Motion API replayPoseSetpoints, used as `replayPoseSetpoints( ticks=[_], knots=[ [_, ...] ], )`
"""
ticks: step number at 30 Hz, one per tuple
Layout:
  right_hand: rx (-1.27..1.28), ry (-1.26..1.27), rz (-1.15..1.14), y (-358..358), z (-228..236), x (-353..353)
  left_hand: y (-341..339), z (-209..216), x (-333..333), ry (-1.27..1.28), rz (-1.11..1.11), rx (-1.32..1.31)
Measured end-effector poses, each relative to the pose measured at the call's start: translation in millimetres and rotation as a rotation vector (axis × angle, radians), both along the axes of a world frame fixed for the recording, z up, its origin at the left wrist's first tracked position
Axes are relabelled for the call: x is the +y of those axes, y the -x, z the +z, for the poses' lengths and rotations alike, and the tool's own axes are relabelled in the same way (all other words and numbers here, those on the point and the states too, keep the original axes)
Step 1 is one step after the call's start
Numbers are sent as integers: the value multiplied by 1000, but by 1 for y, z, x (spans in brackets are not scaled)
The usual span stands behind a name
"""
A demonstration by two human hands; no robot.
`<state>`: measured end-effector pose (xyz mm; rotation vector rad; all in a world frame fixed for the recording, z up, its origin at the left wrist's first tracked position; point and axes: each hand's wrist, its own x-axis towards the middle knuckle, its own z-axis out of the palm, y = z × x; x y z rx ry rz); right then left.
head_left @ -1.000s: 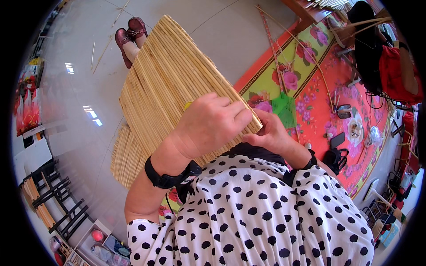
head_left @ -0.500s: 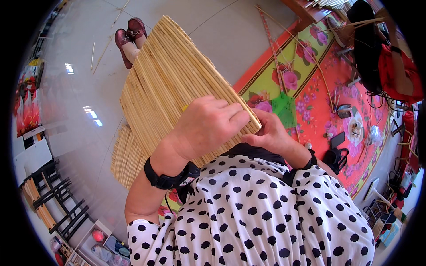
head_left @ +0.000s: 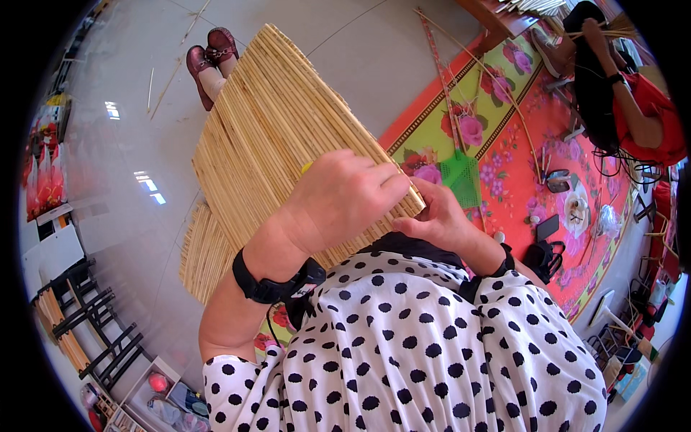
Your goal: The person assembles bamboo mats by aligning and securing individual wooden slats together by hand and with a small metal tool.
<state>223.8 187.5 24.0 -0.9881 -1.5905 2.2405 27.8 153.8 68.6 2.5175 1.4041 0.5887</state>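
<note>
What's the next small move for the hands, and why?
Probably ease the left hand back a little while the right hand steadies the stick panel. The right hand appears to hold the panel's near right corner, so it could support it; the left lies across the face, hiding that stretch, beside a small yellow thing I can't identify.

We see a panel (head_left: 266, 137) of dry, woody stalks, ridged and faintly shiny; a smooth, glossy floor (head_left: 129, 237); soft, matt cloth in our shirt (head_left: 417, 345); polished, leather-like shoes (head_left: 197, 66); green plastic mesh (head_left: 461, 178).
</note>
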Motion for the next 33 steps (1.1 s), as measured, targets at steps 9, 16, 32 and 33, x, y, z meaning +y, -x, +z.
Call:
replayPoseSetpoints(
  ticks=[9,16,32,33],
  knots=[
    [-43,-155,11,-3,-10,-4,-4,20,22,299,-1,127],
    [37,-96,-61,1,-8,-8,-6,22,36,522,12,191],
    [9,27,-114,0,-8,-8,17,0,22,516,53,-203],
    [10,30,-109,-1,-9,-8,16,-1,19,501,44,-223]
  ],
)
